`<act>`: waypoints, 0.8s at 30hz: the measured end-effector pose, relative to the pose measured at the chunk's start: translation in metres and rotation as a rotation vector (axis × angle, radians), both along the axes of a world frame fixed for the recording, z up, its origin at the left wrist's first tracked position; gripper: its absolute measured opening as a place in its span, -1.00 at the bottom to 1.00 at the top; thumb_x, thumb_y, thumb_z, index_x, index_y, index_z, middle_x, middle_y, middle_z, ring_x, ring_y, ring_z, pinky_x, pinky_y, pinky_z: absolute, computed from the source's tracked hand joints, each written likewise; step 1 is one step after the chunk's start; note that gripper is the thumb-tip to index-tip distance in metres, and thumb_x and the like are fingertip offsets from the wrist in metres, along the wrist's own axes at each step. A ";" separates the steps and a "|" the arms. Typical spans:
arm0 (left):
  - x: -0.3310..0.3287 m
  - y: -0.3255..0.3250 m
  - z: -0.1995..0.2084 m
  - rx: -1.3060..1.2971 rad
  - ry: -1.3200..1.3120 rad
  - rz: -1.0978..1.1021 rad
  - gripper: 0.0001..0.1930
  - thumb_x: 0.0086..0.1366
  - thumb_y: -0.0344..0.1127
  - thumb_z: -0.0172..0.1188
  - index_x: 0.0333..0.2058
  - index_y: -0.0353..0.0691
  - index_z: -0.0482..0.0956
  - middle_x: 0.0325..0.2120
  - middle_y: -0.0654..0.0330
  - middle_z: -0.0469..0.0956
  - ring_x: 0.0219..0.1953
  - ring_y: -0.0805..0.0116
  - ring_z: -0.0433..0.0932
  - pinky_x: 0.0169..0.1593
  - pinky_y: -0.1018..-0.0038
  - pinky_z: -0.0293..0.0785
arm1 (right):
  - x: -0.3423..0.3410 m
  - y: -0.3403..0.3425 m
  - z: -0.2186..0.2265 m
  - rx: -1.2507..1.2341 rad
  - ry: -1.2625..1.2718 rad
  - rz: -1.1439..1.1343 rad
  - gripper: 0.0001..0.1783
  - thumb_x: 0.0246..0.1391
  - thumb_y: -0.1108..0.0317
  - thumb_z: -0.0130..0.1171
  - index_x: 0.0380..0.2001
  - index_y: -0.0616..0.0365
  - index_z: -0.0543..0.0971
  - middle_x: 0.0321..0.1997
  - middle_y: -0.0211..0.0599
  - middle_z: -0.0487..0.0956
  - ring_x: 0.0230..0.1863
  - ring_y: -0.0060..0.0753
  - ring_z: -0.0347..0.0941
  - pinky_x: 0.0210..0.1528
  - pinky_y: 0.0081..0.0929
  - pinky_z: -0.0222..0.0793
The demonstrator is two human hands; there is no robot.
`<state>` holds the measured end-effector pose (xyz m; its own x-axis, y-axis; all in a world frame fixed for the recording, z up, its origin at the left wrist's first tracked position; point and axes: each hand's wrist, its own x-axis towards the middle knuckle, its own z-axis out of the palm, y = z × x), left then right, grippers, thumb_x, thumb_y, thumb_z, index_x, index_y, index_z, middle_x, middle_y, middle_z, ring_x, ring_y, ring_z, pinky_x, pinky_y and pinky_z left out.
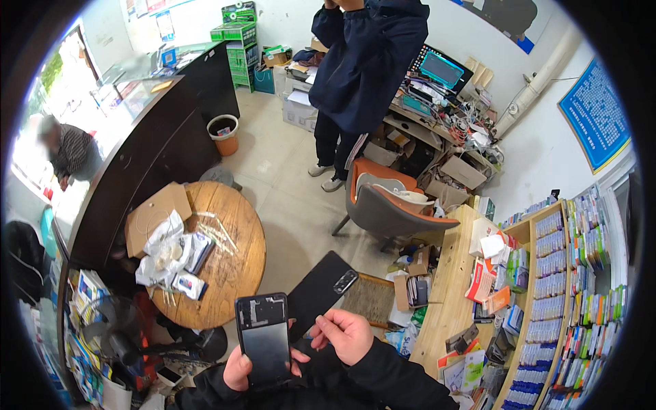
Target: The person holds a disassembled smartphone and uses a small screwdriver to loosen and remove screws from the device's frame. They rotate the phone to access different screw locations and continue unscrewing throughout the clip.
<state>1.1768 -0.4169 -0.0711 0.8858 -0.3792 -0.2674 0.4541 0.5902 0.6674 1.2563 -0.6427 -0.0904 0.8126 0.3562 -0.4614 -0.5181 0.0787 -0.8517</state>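
Note:
My left hand [239,369] wraps round an opened phone body [266,348], thumb on one side and fingertips on the other. Its upper part is black with torn grey patches, and the lower part is a smooth grey panel. Just right of it, a black phone back cover [316,294] tilts up to the right, with a camera block [346,281] at its far corner. My right hand [347,336] pinches at the cover's lower right edge, thumb and forefinger together. The phone body overlaps the cover's lower left part. My right fingertips are partly hidden.
A round wooden table [239,273] at left bears a white plastic bag [164,253] and boxes. A person in dark clothes [365,68] stands ahead beside an orange-grey chair [389,205]. At right are a wooden counter [437,294] and shelves of small packages [547,273].

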 end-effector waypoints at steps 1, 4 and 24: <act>0.021 0.002 0.001 0.024 0.002 -0.012 0.26 0.22 0.44 0.33 0.54 -0.41 -0.02 0.06 -0.41 0.60 -0.04 -0.03 0.70 0.12 0.18 0.60 | 0.022 -0.002 -0.001 -0.022 -0.107 0.018 -0.79 0.45 0.40 0.20 -0.30 0.30 0.63 -0.40 -0.31 0.69 -0.41 -0.54 0.65 -0.34 -0.53 0.56; 0.077 0.000 0.004 0.090 0.019 -0.015 0.21 0.25 0.34 0.33 0.54 -0.45 -0.04 0.07 -0.43 0.59 -0.03 0.00 0.69 0.14 0.19 0.58 | 0.085 -0.003 -0.007 -0.248 -0.420 0.054 -0.80 0.42 0.41 0.23 -0.33 0.28 0.62 -0.46 -0.34 0.64 -0.48 -0.53 0.62 -0.44 -0.52 0.49; 0.339 0.023 -0.011 -0.010 0.060 0.300 0.23 0.24 0.44 0.29 0.57 -0.31 -0.05 0.11 -0.45 0.55 -0.05 -0.11 0.68 0.11 0.10 0.59 | 0.431 0.047 -0.024 -0.392 -1.352 0.217 -0.92 0.03 0.58 0.35 -0.40 0.19 0.65 -0.57 -0.25 0.56 -0.60 -0.15 0.51 -0.54 -0.31 0.37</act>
<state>1.5156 -0.3942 -0.0822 0.9413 -0.1059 -0.3206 0.2972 0.7103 0.6381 1.6874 -0.5959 -0.1143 0.6470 0.5613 0.5160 0.7265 -0.2485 -0.6406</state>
